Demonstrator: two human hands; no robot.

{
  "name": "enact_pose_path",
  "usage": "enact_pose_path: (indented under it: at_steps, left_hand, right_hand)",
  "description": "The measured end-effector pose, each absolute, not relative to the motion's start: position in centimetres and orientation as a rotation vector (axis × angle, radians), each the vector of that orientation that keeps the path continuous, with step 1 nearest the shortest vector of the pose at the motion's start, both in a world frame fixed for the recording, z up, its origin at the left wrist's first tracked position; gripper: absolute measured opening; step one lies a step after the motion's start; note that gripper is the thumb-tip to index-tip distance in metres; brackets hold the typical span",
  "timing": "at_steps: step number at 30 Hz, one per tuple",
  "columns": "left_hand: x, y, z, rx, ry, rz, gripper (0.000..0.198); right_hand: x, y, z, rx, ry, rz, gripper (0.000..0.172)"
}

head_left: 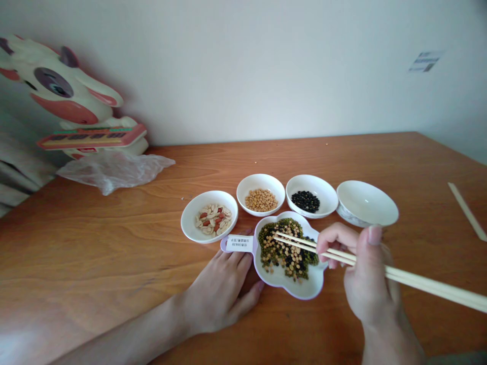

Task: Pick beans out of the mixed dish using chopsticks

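A pair of light wooden chopsticks is gripped by my right hand, thumb raised. Their tips reach into mixed green, black and yellow beans on a white, lobed plate with a lilac rim. Whether a bean sits between the tips is too small to tell. My left hand lies flat on the table, its fingers stretched out beneath the plate's labelled handle and its thumb apart near the rim. Behind the plate stand white bowls with peanuts, yellow beans and black beans.
To the right of the black beans stands an empty white bowl. A cow-shaped toy keyboard and a crumpled clear plastic bag occupy the back left. A pale strip lies at the far right of the wooden table, below the wall.
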State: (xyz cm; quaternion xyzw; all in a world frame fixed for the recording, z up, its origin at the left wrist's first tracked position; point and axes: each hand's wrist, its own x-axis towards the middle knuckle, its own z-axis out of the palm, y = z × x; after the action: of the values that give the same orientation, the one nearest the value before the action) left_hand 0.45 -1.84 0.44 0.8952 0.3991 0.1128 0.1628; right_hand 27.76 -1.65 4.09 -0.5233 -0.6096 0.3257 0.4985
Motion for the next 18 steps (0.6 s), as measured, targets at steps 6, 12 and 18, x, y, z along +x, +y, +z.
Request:
enact_pose_path:
  at_steps: [6,12,18]
  left_hand:
    - [0.57,-1.75,0.57,2.534,1.142,0.31,0.031]
    - [0.63,-1.71,0.65,2.538,1.138,0.304,0.031]
    - [0.52,-1.75,0.54,2.531,1.141,0.309,0.032]
  right_hand:
    - [27.92,-1.59,3.96,-1.29,-1.514,0.756,0.082]
    - [27.74,-1.6,3.9,-1.305,-1.526,0.768,0.08]
    - [27.53,-1.56,3.95,-1.311,-1.522,0.721,0.08]
